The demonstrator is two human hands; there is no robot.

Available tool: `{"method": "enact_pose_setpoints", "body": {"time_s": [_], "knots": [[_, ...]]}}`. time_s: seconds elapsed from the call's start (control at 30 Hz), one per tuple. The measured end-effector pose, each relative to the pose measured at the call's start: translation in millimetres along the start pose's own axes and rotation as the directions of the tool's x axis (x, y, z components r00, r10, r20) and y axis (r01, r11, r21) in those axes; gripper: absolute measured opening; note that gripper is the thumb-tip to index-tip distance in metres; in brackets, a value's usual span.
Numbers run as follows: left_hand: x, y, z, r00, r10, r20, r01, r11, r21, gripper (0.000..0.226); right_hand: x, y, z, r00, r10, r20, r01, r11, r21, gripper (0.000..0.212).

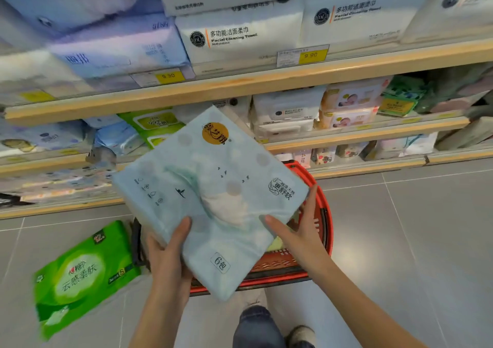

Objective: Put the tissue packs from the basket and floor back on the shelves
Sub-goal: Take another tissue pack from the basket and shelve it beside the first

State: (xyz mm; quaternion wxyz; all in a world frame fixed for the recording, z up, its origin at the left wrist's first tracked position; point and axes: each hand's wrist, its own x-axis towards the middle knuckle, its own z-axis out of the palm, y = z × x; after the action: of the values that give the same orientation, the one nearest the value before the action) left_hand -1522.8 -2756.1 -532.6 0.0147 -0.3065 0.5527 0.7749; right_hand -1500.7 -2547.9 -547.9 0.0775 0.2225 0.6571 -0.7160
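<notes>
A large pale blue tissue pack [210, 195] with an orange round logo is held up above the red basket [324, 214], in front of the shelves. My left hand [168, 254] grips its lower left edge, thumb on top. My right hand [298, 230] grips its lower right edge, thumb on the face and fingers along the side. A green tissue pack [82, 278] lies on the floor to the left of the basket. The basket's inside is mostly hidden by the blue pack.
Wooden-edged shelves [240, 86] full of tissue and wipe packs rise ahead, with yellow price tags [312, 55]. Grey tiled floor [413, 227] spreads to the right. My knee and shoe [298, 334] show at the bottom.
</notes>
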Motion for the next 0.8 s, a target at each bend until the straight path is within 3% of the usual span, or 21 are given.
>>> {"method": "enact_pose_setpoints", "body": {"time_s": [0.07,0.17,0.3,0.43,0.53,0.63,0.73,0.8], "knots": [[-12,-11,-3,0.996,-0.086,-0.005,0.085,0.995,-0.056,0.050,-5,1,8,1.000,0.018,-0.024,-0.015,0.993,0.115,0.119],[-21,-29,-15,0.971,-0.237,0.013,0.238,0.968,-0.078,0.073,-17,6,17,0.998,0.062,0.014,-0.063,0.953,0.297,0.107],[-30,-43,-27,0.928,-0.370,0.044,0.372,0.918,-0.135,0.092,-24,10,23,0.998,0.060,-0.013,-0.052,0.940,0.337,0.092],[-37,-53,-37,0.887,-0.422,0.186,0.455,0.867,-0.203,0.080,-29,4,27,0.996,0.021,-0.091,0.007,0.956,0.295,0.092],[-41,-45,-40,0.845,-0.459,0.274,0.495,0.866,-0.076,0.074,-29,-9,28,0.993,-0.033,-0.116,0.061,0.966,0.249,0.094],[-34,-24,-49,0.874,-0.460,0.156,0.452,0.888,0.086,0.084,-26,-32,25,0.988,-0.113,-0.101,0.127,0.981,0.144,0.095],[-12,13,-60,0.978,-0.211,0.001,0.204,0.944,0.260,0.097,-20,-58,16,0.988,-0.133,-0.085,0.140,0.987,0.083,0.097],[3,42,-58,0.993,-0.066,0.095,0.015,0.887,0.461,0.103,-19,-73,7,0.989,-0.123,-0.078,0.129,0.988,0.090,0.096]]}}
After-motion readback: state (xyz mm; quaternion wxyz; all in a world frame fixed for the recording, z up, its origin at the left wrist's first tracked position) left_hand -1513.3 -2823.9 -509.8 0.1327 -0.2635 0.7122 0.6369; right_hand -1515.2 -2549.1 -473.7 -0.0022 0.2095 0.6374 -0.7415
